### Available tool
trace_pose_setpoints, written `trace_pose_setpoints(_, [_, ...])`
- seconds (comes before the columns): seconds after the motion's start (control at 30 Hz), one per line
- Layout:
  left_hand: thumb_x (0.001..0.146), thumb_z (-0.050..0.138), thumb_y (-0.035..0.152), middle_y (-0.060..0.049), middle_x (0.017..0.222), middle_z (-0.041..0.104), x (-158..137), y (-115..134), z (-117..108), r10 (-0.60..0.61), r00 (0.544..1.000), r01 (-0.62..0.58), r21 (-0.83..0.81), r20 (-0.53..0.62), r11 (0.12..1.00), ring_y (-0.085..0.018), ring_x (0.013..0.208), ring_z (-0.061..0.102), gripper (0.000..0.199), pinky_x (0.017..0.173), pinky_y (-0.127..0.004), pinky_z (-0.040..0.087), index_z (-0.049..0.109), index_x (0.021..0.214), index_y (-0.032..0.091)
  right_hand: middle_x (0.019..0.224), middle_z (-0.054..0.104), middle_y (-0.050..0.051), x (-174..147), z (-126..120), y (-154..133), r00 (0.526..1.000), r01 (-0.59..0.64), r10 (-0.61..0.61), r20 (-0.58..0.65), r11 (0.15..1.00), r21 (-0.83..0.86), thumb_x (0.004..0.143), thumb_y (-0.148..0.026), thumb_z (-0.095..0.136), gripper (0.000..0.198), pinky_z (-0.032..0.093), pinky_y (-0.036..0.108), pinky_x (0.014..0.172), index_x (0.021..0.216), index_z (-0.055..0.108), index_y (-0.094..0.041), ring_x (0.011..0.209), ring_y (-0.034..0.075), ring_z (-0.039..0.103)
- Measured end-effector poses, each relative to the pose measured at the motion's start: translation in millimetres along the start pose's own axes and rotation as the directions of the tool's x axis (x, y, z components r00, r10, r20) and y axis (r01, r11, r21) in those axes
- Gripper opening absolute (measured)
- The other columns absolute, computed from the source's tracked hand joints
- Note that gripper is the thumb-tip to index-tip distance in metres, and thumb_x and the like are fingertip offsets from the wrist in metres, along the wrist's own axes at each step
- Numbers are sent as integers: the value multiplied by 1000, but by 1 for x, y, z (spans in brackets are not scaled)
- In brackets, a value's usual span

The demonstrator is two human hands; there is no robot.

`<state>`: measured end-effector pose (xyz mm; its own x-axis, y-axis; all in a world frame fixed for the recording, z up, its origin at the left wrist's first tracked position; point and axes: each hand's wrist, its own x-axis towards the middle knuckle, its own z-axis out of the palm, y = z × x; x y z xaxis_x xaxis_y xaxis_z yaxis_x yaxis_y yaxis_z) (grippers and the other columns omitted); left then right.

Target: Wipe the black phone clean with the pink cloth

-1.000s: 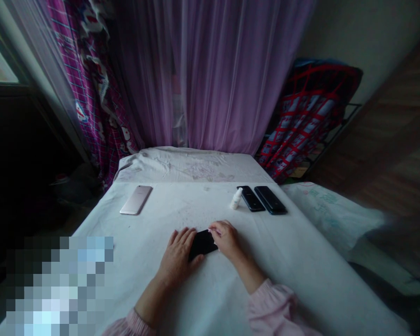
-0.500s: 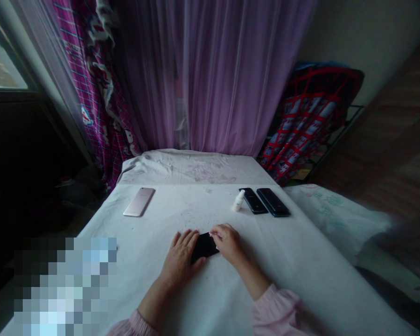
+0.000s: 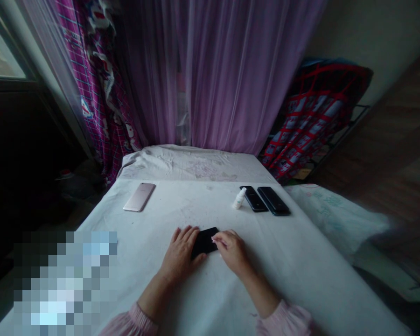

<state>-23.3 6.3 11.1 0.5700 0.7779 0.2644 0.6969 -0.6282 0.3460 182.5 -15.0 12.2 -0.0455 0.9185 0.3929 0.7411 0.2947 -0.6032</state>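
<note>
A black smartphone (image 3: 205, 241) lies flat on the white-covered table, its dark face up. My left hand (image 3: 182, 247) grips its left end, with the fingers at the far edge and the thumb at the near edge. Over the phone's right end, my right hand (image 3: 233, 249) is closed in a pinch. Something small and pale shows at those fingertips, too small to name. Beyond the right hand stands a small white spray bottle (image 3: 239, 199), beside a black phone (image 3: 256, 200).
Another dark phone (image 3: 275, 201) lies at the table's right side, apparently on or in a dark case. A rose-coloured phone (image 3: 140, 197) lies far left. Purple curtains (image 3: 227, 84) hang behind the white-covered table (image 3: 182, 298). A blurred-out patch covers the lower left.
My right hand has shifted slightly right and nearer to me, uncovering the phone's far right corner. My left hand keeps its hold. The whole view has shifted slightly.
</note>
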Motion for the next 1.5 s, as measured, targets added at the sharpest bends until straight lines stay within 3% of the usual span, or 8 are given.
trace_pose_setpoints(0.3, [83, 58, 60, -19, 144, 47, -9, -10, 2, -20, 999, 22, 42, -32, 999, -35, 136, 39, 74, 111, -57, 30, 42, 139, 14, 80, 68, 4, 24, 12, 4, 996, -76, 75, -38, 997, -24, 81, -13, 55, 17, 47, 26, 73, 78, 69, -22, 80, 18, 61])
trace_pose_setpoints(0.47, [80, 64, 50, -17, 142, 50, -23, -20, 0, -83, 993, 87, 42, -80, 995, -36, 135, 40, 61, 111, -57, 30, 49, 129, 16, 82, 68, 4, 16, 7, 8, 990, -118, 114, -88, 992, -35, 84, -17, 50, 21, 49, 29, 73, 83, 70, -23, 80, 19, 61])
trace_pose_setpoints(0.8, [80, 66, 47, -17, 135, 56, -22, -10, -4, -103, 988, 104, -1, -114, 995, -35, 131, 45, 59, 109, -60, 28, 47, 128, 18, 77, 70, 3, 21, 27, -32, 994, 89, -98, -52, 984, -154, 80, -4, 54, 23, 45, 28, 72, 78, 67, -23, 79, 19, 60])
trace_pose_setpoints(0.9, [78, 68, 49, -17, 134, 57, -21, -8, -6, -111, 988, 111, -6, -103, 994, -35, 129, 47, 60, 108, -61, 29, 49, 126, 18, 77, 70, 2, 20, 25, -29, 993, 86, -96, -61, 985, -148, 80, -5, 55, 23, 45, 28, 73, 79, 68, -23, 79, 19, 60])
trace_pose_setpoints(1.13, [75, 70, 49, -17, 132, 58, -18, -2, -5, -122, 987, 122, -5, -109, 993, -36, 128, 48, 61, 108, -61, 29, 51, 124, 17, 73, 70, 3, 29, 12, -1, 983, -48, 8, -184, 976, -214, 81, -7, 55, 21, 43, 28, 69, 76, 68, -23, 75, 20, 59])
trace_pose_setpoints(1.4, [76, 69, 51, -17, 129, 60, -18, 0, -4, -107, 983, 111, 14, -151, 994, -36, 125, 51, 59, 107, -59, 31, 53, 122, 18, 77, 71, 2, 27, 34, -37, 995, 54, -64, -77, 990, -131, 79, -1, 54, 26, 45, 27, 72, 78, 68, -23, 79, 19, 60])
trace_pose_setpoints(1.5, [76, 69, 51, -17, 128, 60, -17, 1, -5, -116, 983, 119, 14, -145, 993, -36, 124, 52, 59, 106, -59, 32, 53, 121, 18, 77, 70, 2, 23, 30, -33, 993, 66, -76, -87, 991, -113, 80, -3, 55, 24, 46, 27, 73, 79, 69, -23, 79, 19, 60])
